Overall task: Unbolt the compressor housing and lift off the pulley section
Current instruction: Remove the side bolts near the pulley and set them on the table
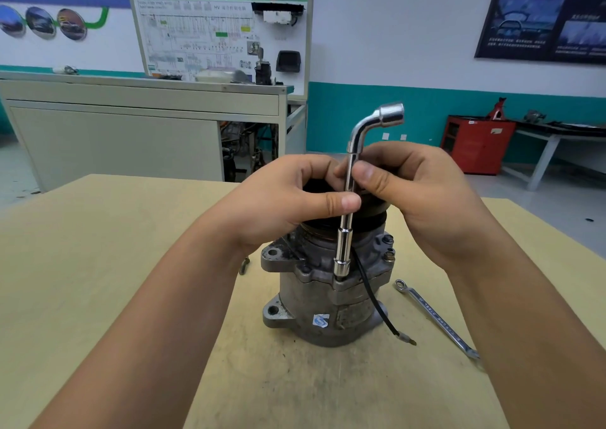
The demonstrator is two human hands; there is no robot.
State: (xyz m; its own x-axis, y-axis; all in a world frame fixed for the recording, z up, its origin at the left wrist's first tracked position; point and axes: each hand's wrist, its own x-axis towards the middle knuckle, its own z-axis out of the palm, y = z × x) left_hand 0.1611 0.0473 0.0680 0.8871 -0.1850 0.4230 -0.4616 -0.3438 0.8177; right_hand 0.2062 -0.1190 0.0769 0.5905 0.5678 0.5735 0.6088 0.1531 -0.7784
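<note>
Two bare forearms stretch from the bottom edge over a tan table (98,264). A combination wrench (436,320) lies flat on it just right of the compressor (314,300); the writing on its shaft is too small to read. The compressor stands upright mid-table, grey and grimy, with a blue-and-white sticker (320,321) low on its front showing an S-like logo and no legible text. A black wire (370,294) hangs down its right side, its metal terminal resting on the table. An L-shaped socket wrench (342,248) stands vertical, its lower socket seated on a bolt at the housing flange, its bent end up and pointing right. The left hand (282,199) pinches the shaft between thumb and curled fingers; the right hand (423,192) pinches it slightly higher, thumb in front. The dark pulley section (373,222) sits on top of the compressor, mostly hidden behind the hands. Farther back is a grey cabinet (131,127), and above it a training board (216,28) with a wiring diagram, only "HV" readable. A red cabinet (475,143) is far right, with a dark poster (544,18) on the wall, its text illegible.
</note>
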